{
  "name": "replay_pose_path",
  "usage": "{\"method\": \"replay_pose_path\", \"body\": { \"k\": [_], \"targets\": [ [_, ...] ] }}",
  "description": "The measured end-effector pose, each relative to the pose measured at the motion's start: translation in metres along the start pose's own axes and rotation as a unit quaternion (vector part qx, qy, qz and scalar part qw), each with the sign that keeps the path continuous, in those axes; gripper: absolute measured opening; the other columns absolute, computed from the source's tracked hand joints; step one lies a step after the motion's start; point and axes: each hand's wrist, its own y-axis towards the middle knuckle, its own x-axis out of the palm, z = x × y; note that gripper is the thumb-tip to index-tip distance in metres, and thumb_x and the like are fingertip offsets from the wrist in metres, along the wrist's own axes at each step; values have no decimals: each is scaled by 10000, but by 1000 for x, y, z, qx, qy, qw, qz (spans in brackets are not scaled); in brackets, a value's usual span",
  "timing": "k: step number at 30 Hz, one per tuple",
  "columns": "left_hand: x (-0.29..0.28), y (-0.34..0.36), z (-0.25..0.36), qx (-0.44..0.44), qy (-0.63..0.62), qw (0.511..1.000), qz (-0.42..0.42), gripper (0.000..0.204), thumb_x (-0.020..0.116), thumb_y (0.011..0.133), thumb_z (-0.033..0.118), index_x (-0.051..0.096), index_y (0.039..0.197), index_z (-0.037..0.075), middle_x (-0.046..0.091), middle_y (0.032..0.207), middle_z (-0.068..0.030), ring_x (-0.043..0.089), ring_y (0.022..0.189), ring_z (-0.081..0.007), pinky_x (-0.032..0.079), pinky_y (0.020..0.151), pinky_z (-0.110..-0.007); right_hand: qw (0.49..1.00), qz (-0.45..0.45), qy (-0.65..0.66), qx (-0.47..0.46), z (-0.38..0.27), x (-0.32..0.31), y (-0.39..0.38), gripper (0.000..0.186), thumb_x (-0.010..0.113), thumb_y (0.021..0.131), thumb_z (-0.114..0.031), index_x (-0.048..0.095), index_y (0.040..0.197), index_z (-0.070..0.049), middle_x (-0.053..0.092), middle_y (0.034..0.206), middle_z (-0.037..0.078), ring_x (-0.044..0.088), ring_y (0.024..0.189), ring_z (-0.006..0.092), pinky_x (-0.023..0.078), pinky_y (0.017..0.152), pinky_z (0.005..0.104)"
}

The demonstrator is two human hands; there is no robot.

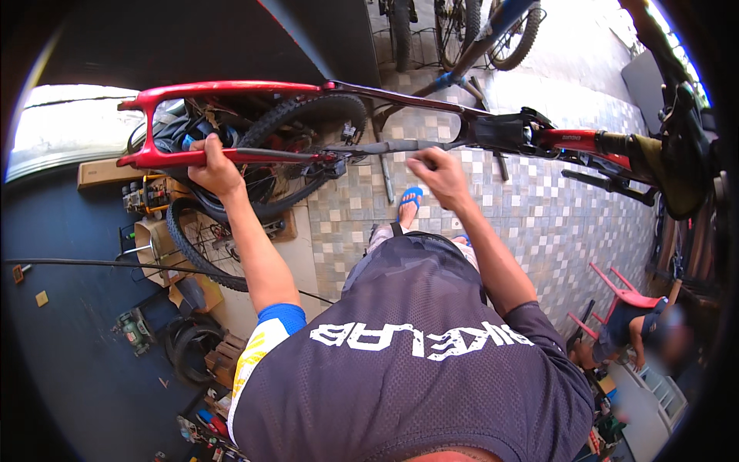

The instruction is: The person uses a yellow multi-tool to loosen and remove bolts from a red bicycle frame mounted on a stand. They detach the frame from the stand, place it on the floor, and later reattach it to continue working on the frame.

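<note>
Bicycle frame [265, 86], red at its rear and black through much of its middle, stretches level across the upper part of the view, raised above the tiled floor [493, 196] and in front of the person. Its forked rear end points left, and another red section shows toward the right, where a dark olive cloth-like piece [650, 158] hangs beside it.

The left hand [215, 171] is wrapped around the lower red stay [265, 156], not far from the forked end, with the thumb lying over the top. The right hand [439, 179] is curled narrow, the fingers bent in, just beside the dark grey tube [392, 146] that continues the line of that stay (whether it touches the tube or pinches something small cannot be told from this angle).

Beneath the frame stands a knobby-tyred wheel [350, 115], partly overlapped by the lower stay, and a second wheel [175, 231] leans lower on the left. A long cardboard box [108, 172] lies near the forked end. Parked bicycles [454, 35] line the top, beside a slanting blue post [500, 23]. Below the right hand, a foot wears a blue flip-flop [413, 195]. At the lower right, a co-worker [616, 335] in dark clothes is next to a pink chair [627, 299].
</note>
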Motion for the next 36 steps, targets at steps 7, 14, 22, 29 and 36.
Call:
{"method": "replay_pose_path", "body": {
  "k": [7,14,22,29,36],
  "targets": [
    [29,-27,47,111,43,991,-59,216,721,907,68,608,729,21,604,665,-1,550,616,-106,460,614,-296,966,-65,-219,-125,-63,96,49,378,796,882,-387,725,1054,-58,648,1029,160,680,949,369,554,815,475],
    [31,-34,47,132,67,987,-67,204,752,854,77,628,703,19,610,628,-60,576,568,-197,456,602,-351,943,-99,-276,-156,-64,115,62,285,743,902,-295,687,956,-22,633,1012,178,689,928,404,561,806,514],
    [38,-44,39,200,97,973,-62,250,797,895,139,618,757,32,562,678,-2,530,607,-115,421,581,-289,939,-132,-280,-151,-74,125,79,338,699,853,-334,709,908,0,691,950,226,696,870,436,566,803,519],
    [38,-69,-8,189,145,968,-73,292,820,855,144,598,688,56,586,653,-45,561,592,-218,439,608,-380,975,-121,-160,-93,-87,117,101,430,686,889,-407,729,910,20,704,982,250,685,973,422,540,893,497],
    [31,-53,-18,79,62,994,-48,229,746,815,83,549,702,54,544,605,-37,548,567,-197,446,596,-366,980,-128,-150,16,-53,94,109,477,680,903,-437,731,936,36,706,899,293,700,935,458,541,864,503]
  ]
}}
